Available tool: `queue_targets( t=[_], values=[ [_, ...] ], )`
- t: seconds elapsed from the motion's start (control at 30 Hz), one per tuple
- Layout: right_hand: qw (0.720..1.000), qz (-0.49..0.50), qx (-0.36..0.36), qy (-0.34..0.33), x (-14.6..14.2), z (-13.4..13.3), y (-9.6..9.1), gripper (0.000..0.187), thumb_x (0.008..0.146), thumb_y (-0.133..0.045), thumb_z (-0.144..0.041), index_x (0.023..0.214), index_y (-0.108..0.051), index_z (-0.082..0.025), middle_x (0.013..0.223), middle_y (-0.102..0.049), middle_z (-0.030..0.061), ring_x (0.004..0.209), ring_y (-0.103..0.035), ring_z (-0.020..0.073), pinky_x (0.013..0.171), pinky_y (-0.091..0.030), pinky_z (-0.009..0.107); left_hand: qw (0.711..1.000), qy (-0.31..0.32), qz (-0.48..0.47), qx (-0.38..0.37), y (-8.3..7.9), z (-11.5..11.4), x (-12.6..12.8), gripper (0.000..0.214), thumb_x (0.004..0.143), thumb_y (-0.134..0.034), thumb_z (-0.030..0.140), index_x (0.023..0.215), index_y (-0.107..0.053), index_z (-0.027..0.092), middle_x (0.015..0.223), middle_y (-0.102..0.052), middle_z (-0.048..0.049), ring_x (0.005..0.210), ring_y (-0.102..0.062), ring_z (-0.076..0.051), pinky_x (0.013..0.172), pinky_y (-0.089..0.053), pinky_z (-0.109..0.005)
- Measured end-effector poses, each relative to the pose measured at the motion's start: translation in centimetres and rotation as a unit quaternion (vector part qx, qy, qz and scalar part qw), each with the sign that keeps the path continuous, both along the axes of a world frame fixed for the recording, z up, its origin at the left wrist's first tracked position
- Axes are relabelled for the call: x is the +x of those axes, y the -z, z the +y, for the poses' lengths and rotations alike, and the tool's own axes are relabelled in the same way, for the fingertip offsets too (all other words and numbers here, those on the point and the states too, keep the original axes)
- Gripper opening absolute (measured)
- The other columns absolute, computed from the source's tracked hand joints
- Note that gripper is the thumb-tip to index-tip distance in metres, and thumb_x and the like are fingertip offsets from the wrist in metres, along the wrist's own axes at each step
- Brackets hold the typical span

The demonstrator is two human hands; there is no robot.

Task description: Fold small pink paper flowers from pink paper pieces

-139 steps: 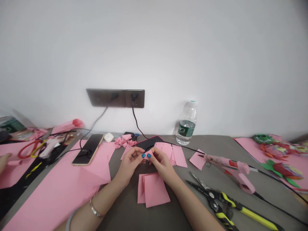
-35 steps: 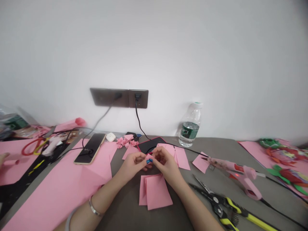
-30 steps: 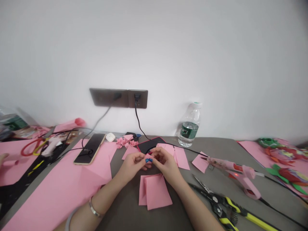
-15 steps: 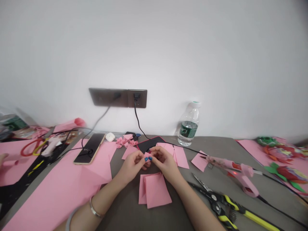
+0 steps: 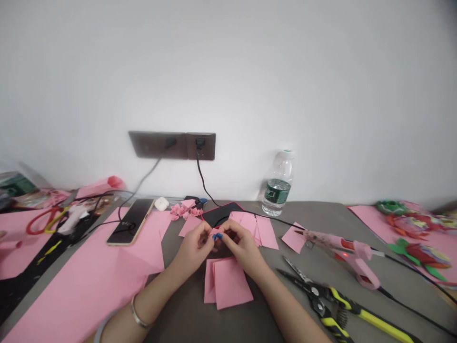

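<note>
Between both hands is a small piece of pink paper (image 5: 216,232), mostly covered by the fingers. My left hand (image 5: 197,244) pinches it from the left, thumb against the fingers. From the right, my right hand (image 5: 238,243) pinches the same piece, and the two blue-nailed thumbs meet at its near edge. Just below the hands lie several pink paper squares (image 5: 233,284), overlapping on the grey table. Folded pink paper pieces (image 5: 186,209) sit in a small heap beyond my left hand. More cut pink paper (image 5: 266,231) lies past my right hand.
On the right are a pink glue gun (image 5: 352,255) with a lit red light, yellow-and-black shears (image 5: 317,293) and paper flowers (image 5: 424,252). A water bottle (image 5: 277,186) stands by the wall. At left lie a phone (image 5: 131,222), large pink sheets (image 5: 93,286) and scissors (image 5: 44,221); cables cross the table.
Both hands stay together on the small paper, the thumbs drawing slightly closer and covering more of it. The whole view has shifted slightly.
</note>
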State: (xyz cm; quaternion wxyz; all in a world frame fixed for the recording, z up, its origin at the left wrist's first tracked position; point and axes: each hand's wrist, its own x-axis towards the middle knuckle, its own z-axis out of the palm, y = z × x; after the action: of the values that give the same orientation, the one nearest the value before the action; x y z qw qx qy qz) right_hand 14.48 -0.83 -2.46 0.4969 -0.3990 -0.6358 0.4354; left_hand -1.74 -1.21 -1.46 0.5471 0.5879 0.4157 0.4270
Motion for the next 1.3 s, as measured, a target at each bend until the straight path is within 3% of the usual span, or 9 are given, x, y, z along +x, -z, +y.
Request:
queue_targets(
  t=[0.13, 0.27, 0.43, 0.73, 0.83, 1.0, 1.13, 1.3],
  values=[
    [0.995, 0.015, 0.090, 0.039, 0.19, 0.34, 0.03, 0.009, 0.088, -0.060, -0.026, 0.082, -0.064, -0.022, 0.082, -0.062, 0.0043, 0.080, -0.058, 0.0202, 0.071, -0.045, 0.032, 0.978, 0.046, -0.150, -0.134, 0.05, 0.23, 0.28, 0.040, 0.081, -0.064, 0.057, 0.092, -0.056, 0.019, 0.079, -0.065, -0.0026, 0.072, -0.065, -0.016, 0.062, -0.058, -0.027],
    [0.989, 0.003, 0.140, 0.041, 0.33, 0.51, 0.09, 0.014, 0.086, -0.056, -0.014, 0.084, -0.067, -0.023, 0.092, -0.064, 0.0063, 0.095, -0.060, 0.0223, 0.086, -0.045, 0.038, 0.959, 0.039, -0.196, -0.200, 0.20, 0.49, 0.35, 0.044, 0.076, -0.071, 0.055, 0.092, -0.062, 0.015, 0.070, -0.063, -0.0016, 0.061, -0.062, -0.012, 0.055, -0.056, -0.023],
    [0.990, -0.015, 0.134, 0.040, 0.22, 0.44, 0.39, 0.028, 0.081, -0.049, -0.004, 0.085, -0.068, -0.024, 0.099, -0.063, 0.0069, 0.099, -0.061, 0.0221, 0.087, -0.046, 0.038, 0.966, 0.011, -0.183, -0.184, 0.28, 0.63, 0.20, 0.035, 0.067, -0.085, 0.036, 0.088, -0.067, 0.014, 0.077, -0.063, -0.0003, 0.065, -0.063, -0.010, 0.065, -0.058, -0.024],
    [0.987, 0.009, 0.149, 0.050, 0.31, 0.25, -0.03, 0.027, 0.087, -0.046, -0.008, 0.094, -0.067, -0.024, 0.094, -0.065, 0.0058, 0.093, -0.061, 0.0207, 0.080, -0.048, 0.034, 0.974, 0.003, -0.170, -0.147, 0.53, 0.53, 0.24, 0.028, 0.070, -0.083, 0.036, 0.082, -0.068, 0.015, 0.080, -0.061, -0.0009, 0.077, -0.060, -0.012, 0.069, -0.059, -0.025],
    [0.988, -0.001, 0.140, 0.062, 0.32, 0.19, -0.09, 0.023, 0.086, -0.053, -0.013, 0.100, -0.067, -0.024, 0.094, -0.066, 0.0057, 0.086, -0.062, 0.0201, 0.073, -0.048, 0.032, 0.977, -0.007, -0.158, -0.143, 0.29, 0.49, 0.29, 0.028, 0.069, -0.083, 0.037, 0.078, -0.068, 0.015, 0.081, -0.063, -0.0018, 0.079, -0.061, -0.013, 0.071, -0.059, -0.025],
    [0.986, -0.038, 0.142, 0.074, 0.19, 0.22, 0.03, 0.019, 0.083, -0.059, -0.011, 0.095, -0.069, -0.023, 0.086, -0.066, 0.0043, 0.075, -0.059, 0.0186, 0.065, -0.046, 0.030, 0.977, -0.003, -0.155, -0.144, 0.24, 0.57, 0.26, 0.027, 0.069, -0.083, 0.036, 0.082, -0.072, 0.015, 0.084, -0.069, -0.0043, 0.081, -0.064, -0.014, 0.071, -0.058, -0.023],
    [0.985, -0.048, 0.147, 0.078, 0.18, 0.09, -0.05, 0.018, 0.084, -0.060, -0.011, 0.094, -0.069, -0.023, 0.088, -0.066, 0.0053, 0.076, -0.059, 0.0189, 0.066, -0.047, 0.031, 0.978, 0.000, -0.147, -0.147, 0.46, 0.61, 0.19, 0.031, 0.072, -0.081, 0.038, 0.092, -0.075, 0.016, 0.092, -0.072, -0.0067, 0.083, -0.066, -0.014, 0.072, -0.057, -0.022],
    [0.984, -0.062, 0.151, 0.070, 0.08, -0.06, -0.31, 0.012, 0.087, -0.060, -0.013, 0.090, -0.068, -0.023, 0.089, -0.065, 0.0053, 0.080, -0.060, 0.0196, 0.071, -0.049, 0.032, 0.979, -0.008, -0.137, -0.151, 0.47, 0.58, 0.15, 0.028, 0.071, -0.081, 0.037, 0.088, -0.076, 0.015, 0.091, -0.072, -0.0079, 0.080, -0.066, -0.014, 0.073, -0.057, -0.023]
  ],
)
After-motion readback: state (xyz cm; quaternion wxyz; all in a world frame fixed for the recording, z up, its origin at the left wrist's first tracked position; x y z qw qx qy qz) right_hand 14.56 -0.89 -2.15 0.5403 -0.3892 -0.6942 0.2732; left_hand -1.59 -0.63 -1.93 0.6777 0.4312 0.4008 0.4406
